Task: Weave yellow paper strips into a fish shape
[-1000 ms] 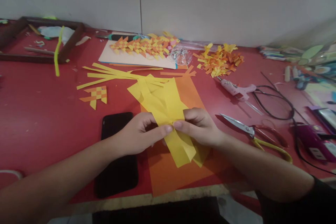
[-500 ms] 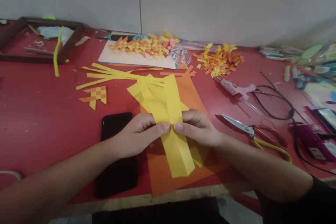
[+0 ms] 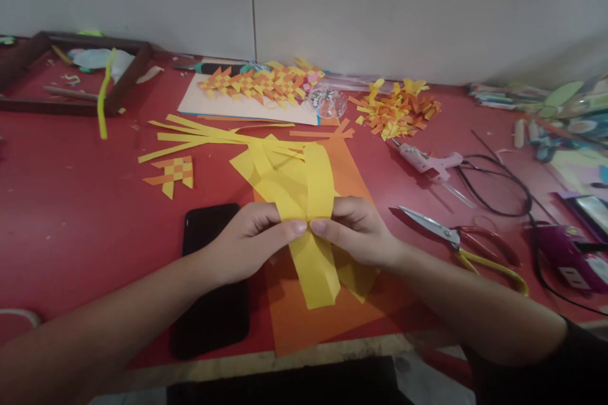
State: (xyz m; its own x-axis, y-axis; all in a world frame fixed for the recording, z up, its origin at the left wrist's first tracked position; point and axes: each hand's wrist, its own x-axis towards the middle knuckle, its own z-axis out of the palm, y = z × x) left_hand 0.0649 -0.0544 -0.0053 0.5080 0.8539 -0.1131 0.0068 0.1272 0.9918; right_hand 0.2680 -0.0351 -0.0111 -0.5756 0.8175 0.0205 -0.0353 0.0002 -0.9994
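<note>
Both hands pinch a folded yellow paper strip point(image 3: 317, 253) at its middle, thumbs almost touching. My left hand point(image 3: 251, 242) grips it from the left, my right hand point(image 3: 357, 232) from the right. The strip runs up and down over an orange paper sheet point(image 3: 308, 310) lying on the red table point(image 3: 71, 215). More yellow strips point(image 3: 266, 168) lie fanned out beneath and behind it. A black phone point(image 3: 211, 304) lies under my left wrist.
Scissors point(image 3: 463, 242) with red and yellow handles lie right of my right hand. A pink glue gun point(image 3: 430, 163) with a black cord, a pile of woven orange-yellow pieces point(image 3: 399, 111), a woven fish point(image 3: 173, 172) and a wooden frame point(image 3: 71, 69) surround the work area.
The yellow strip has turned more upright and slid up through my fingers, so less of it hangs below. Both hands stayed in place.
</note>
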